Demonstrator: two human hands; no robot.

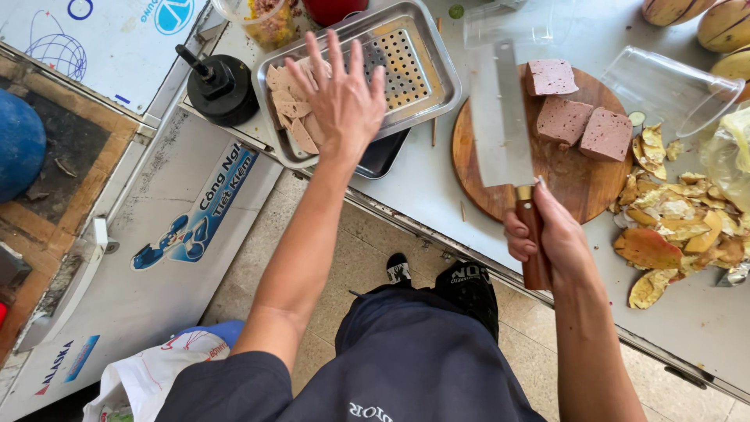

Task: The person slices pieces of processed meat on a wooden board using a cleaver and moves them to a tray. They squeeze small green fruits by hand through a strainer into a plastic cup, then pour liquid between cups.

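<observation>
I am seeing a grey counter [422,184] bearing a round wooden board [574,184] and a steel tray [433,66]. Fruit peels [676,227] are lying on it too.

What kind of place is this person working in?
Probably a street-food stall or small food-prep counter: a cleaver over pink meat blocks on a round board, slices in a steel tray, fruit peels.

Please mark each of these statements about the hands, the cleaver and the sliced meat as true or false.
1. The right hand grips a cleaver by its wooden handle. True.
2. The left hand holds a slice. False: it hovers open, fingers spread, over the slices in the steel tray.
3. Three meat blocks lie on the round wooden board. True.
4. The cleaver is cutting a block. False: its blade is left of them, apart.
5. Fruit peels lie right of the board. True.
</observation>
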